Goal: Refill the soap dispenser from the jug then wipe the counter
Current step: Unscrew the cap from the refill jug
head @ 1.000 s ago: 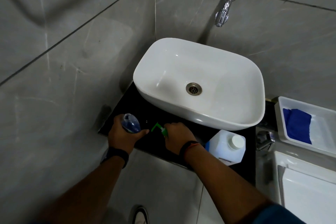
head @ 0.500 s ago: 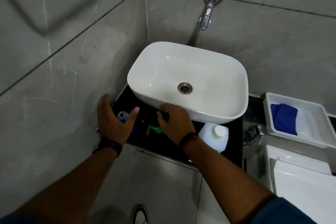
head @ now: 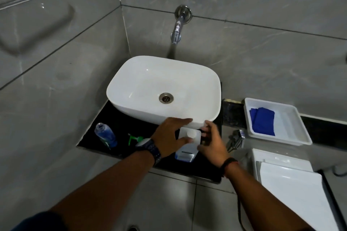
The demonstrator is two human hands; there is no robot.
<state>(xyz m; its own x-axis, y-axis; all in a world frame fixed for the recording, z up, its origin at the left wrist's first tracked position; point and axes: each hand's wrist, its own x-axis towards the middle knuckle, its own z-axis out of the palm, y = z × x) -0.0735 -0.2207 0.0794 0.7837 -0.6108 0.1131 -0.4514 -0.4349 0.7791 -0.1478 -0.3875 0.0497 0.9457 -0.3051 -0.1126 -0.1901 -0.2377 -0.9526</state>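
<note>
Your L hand (head: 169,135) & R hand (head: 212,142): fingers spread wide, flanking jug (head: 186,153) at counter (head: 127,124) front edge; dispenser (head: 105,135) uncapped, left corner.

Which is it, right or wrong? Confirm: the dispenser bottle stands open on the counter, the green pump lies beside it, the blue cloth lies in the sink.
Wrong: the head view shows the blue cloth in the white tray, not the sink. The rest holds.
</note>
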